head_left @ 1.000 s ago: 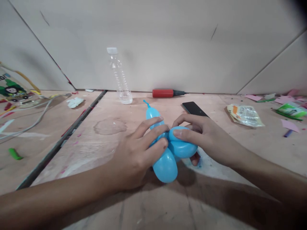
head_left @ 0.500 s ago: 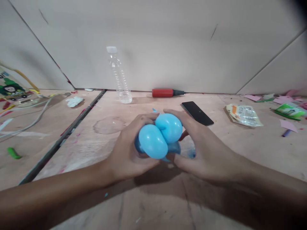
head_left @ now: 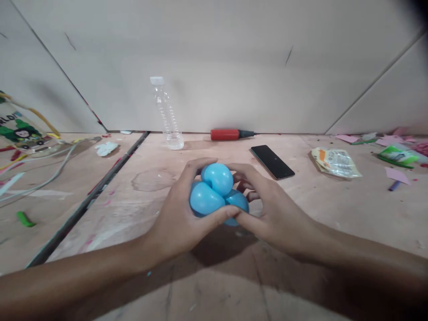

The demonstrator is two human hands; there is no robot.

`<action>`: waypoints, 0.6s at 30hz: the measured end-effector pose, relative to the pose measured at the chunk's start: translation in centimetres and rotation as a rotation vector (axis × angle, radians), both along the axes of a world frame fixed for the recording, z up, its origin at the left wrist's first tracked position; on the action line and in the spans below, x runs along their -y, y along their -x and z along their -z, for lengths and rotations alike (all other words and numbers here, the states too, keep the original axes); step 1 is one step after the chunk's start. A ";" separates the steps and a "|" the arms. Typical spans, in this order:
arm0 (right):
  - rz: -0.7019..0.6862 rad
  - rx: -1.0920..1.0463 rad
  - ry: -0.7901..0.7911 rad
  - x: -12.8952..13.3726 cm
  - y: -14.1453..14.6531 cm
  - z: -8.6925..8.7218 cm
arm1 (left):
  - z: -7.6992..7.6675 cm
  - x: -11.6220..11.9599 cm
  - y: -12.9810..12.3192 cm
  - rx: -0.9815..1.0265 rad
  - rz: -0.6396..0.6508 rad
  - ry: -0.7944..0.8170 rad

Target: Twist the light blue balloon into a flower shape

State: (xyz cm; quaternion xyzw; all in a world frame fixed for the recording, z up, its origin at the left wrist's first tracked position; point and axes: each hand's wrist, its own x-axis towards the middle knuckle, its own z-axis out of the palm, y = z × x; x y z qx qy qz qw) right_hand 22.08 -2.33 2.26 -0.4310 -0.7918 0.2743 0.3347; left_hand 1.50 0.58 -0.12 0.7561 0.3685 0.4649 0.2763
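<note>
A cluster of light blue balloon lobes (head_left: 206,198) is held between both hands above the wooden surface, its lobes pressed together. My left hand (head_left: 182,205) wraps round its left side, with the thumb lying across the front lobes. On the right side, my right hand (head_left: 267,200) grips the balloon with curled fingers, its thumb meeting the left thumb at the front. The far fingertips are partly hidden behind the balloon.
By the wall stand a clear plastic bottle (head_left: 167,116) and a red pump (head_left: 225,134), lying flat. A black phone (head_left: 273,161) and a plastic packet (head_left: 335,162) lie to the right. Cables (head_left: 60,167), a printed bag (head_left: 23,129) and a dark gap (head_left: 96,191) are left.
The balloon cluster has turned between my hands, so its lobes sit differently. My left thumb has come up over the front, and the thumbs are now together.
</note>
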 end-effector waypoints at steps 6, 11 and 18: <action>-0.072 0.059 -0.249 -0.1 0.2 1.7 | 0.5 -1.5 0.2 0.165 -0.050 0.121; 0.068 -0.049 -0.284 -1.0 -0.5 1.7 | 1.1 -2.1 0.2 0.366 0.048 0.250; -0.027 0.096 -0.322 -1.6 -0.9 2.0 | 0.0 -1.8 0.2 0.172 0.119 0.270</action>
